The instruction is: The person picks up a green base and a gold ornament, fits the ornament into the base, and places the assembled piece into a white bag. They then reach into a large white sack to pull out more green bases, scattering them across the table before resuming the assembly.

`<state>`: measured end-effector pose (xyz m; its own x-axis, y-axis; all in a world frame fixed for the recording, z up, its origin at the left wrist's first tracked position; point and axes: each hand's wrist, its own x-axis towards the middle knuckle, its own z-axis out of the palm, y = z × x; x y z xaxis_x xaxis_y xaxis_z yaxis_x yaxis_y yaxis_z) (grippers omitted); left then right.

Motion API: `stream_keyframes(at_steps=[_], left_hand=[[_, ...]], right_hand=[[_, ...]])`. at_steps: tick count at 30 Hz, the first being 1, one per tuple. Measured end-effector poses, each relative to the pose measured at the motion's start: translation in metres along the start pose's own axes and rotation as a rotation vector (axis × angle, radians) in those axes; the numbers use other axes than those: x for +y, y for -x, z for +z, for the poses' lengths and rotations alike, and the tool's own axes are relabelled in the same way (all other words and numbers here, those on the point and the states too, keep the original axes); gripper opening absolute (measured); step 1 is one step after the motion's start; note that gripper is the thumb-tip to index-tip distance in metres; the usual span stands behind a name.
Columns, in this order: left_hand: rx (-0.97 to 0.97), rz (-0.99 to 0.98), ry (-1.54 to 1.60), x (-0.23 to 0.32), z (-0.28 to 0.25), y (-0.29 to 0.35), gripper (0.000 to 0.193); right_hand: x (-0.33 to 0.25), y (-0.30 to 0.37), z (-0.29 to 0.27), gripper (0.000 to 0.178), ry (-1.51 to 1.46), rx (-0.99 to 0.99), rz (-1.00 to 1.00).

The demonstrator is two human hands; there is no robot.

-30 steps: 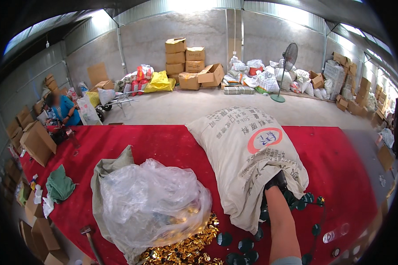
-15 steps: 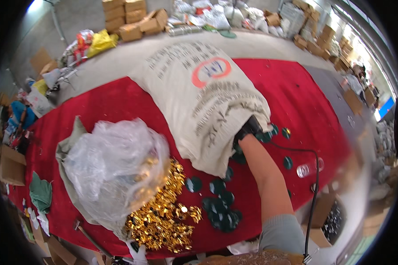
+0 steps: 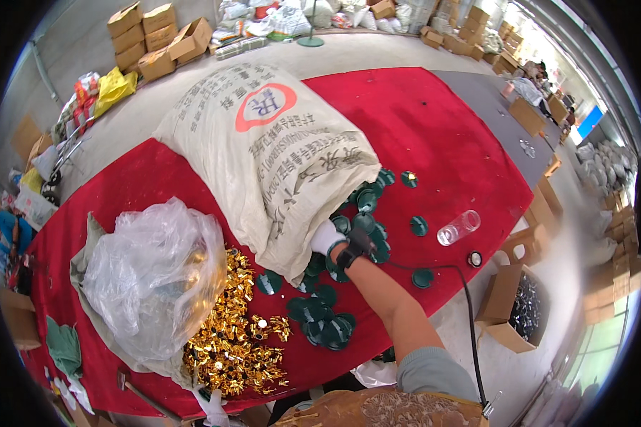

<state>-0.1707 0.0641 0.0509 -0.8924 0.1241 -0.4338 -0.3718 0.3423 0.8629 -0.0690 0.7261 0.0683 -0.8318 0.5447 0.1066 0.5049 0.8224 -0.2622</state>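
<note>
A big off-white woven sack (image 3: 214, 164) with dark print and a red ring lies on the red cloth. My right hand (image 3: 326, 237), in a white glove with a black strap and device at the wrist, is at the sack's mouth, its fingers hidden by the sack. Dark green discs (image 3: 365, 203) lie beside the mouth and below it. At the lower edge my left hand (image 3: 211, 407), also white-gloved, is next to a heap of shiny gold pieces (image 3: 228, 334). A dark green bit shows between its fingers, too small to name.
A clear plastic bag (image 3: 153, 277) in an opened sack borders the gold heap. A clear jar (image 3: 459, 228) lies on the red cloth (image 3: 470, 142). A black cable (image 3: 470, 320) runs from my wrist device. A hammer (image 3: 139, 391) lies lower left; an open carton (image 3: 502, 299) stands right.
The view has shifted, so the sack sits further left in the picture. My right hand has drawn partly back from the sack's mouth, and more green discs show beside it.
</note>
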Motion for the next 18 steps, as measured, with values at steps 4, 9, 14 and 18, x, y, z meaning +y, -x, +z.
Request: stream_keyframes(at_steps=[4,9,14,18], left_hand=[[0.041,0.024,0.113,0.073,0.017,0.05,0.047],[-0.031,0.133,0.266,0.092,0.031,0.058,0.04],[-0.216,-0.008,0.35,0.151,0.083,0.077,0.032],[-0.452,0.006,0.576,0.164,0.128,0.05,0.044]], right_hand=[[-0.041,0.049,-0.045,0.047,0.026,-0.063,-0.035],[-0.066,0.12,-0.071,0.065,-0.012,0.038,-0.081],[-0.083,0.136,-0.128,0.073,0.154,-0.105,-0.096],[-0.073,0.096,-0.171,0.034,-0.177,-0.385,-0.136]])
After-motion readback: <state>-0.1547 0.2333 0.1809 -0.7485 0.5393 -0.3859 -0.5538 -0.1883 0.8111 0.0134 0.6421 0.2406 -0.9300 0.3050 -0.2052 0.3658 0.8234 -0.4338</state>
